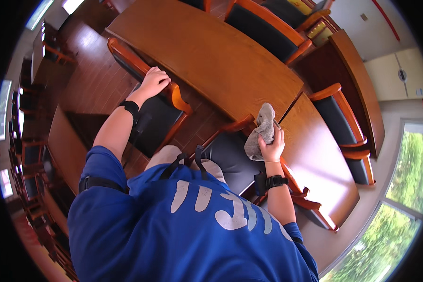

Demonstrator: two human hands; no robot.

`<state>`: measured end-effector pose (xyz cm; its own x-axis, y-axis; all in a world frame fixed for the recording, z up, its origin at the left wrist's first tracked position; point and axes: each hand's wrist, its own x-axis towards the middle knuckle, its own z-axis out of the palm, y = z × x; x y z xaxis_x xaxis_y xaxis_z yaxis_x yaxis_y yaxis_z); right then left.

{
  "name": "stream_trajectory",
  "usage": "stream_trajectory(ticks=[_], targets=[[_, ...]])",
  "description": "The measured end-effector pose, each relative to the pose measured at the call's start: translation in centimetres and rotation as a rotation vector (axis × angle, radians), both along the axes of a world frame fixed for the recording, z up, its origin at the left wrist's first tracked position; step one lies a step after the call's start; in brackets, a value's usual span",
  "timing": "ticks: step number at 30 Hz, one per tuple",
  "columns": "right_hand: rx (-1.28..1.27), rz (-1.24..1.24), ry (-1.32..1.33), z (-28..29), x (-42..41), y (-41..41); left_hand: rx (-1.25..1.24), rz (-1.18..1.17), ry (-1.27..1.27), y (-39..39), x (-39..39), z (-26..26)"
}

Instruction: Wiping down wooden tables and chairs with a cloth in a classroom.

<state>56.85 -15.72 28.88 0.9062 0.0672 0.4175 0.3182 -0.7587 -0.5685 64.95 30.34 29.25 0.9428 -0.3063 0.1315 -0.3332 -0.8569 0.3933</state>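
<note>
My left hand [155, 81] rests on the wooden top rail of a chair [135, 61] with a dark padded back and seat. In my right hand [273, 145] is a crumpled grey cloth [263, 135], gripped between thumb and fingers. The cloth is over the top rail of a second chair [229, 158], close to the table's near edge; whether it touches the wood I cannot tell. Beyond both chairs stretches a long brown wooden table [211, 60], and a second table section [313, 151] meets it at a seam on the right.
Across the table stand more dark-backed chairs [264, 31], with others [338, 116] at the right. Behind them rises a wooden panel [359, 91]. Another desk [65, 151] is close on my left. Large windows [409, 169] line the right wall. The floor [95, 75] has brown planks.
</note>
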Motion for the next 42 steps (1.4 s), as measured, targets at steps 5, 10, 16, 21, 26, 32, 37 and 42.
stream_trajectory(ticks=[5,10,16,21,26,32,37,42], targets=[[-0.117,-0.102,0.015,0.4,-0.1,0.4,-0.030,-0.195,-0.046,-0.9,0.5,-1.2],[-0.203,-0.295,0.022,0.4,-0.7,1.5,-0.082,-0.307,-0.037,-3.3,-2.5,-1.7],[-0.272,-0.461,0.057,0.3,-0.6,3.0,-0.016,-0.618,-0.018,-1.0,-2.3,-1.4],[-0.224,-0.525,0.064,-0.3,-0.6,2.7,0.120,-0.509,-0.019,3.7,1.8,-0.7],[-0.236,-0.548,0.092,-0.5,-0.5,2.8,0.138,-0.418,0.037,4.5,1.5,-1.0],[-0.174,-0.548,0.161,-1.0,-0.6,2.9,0.090,-0.481,0.079,7.5,-1.3,1.6],[-0.154,-0.509,0.094,-1.9,-0.8,1.7,0.037,-0.494,0.120,13.3,-7.6,5.0],[-0.183,-0.506,0.043,-2.9,-0.4,0.5,0.024,-0.324,0.153,18.7,-16.1,9.0]])
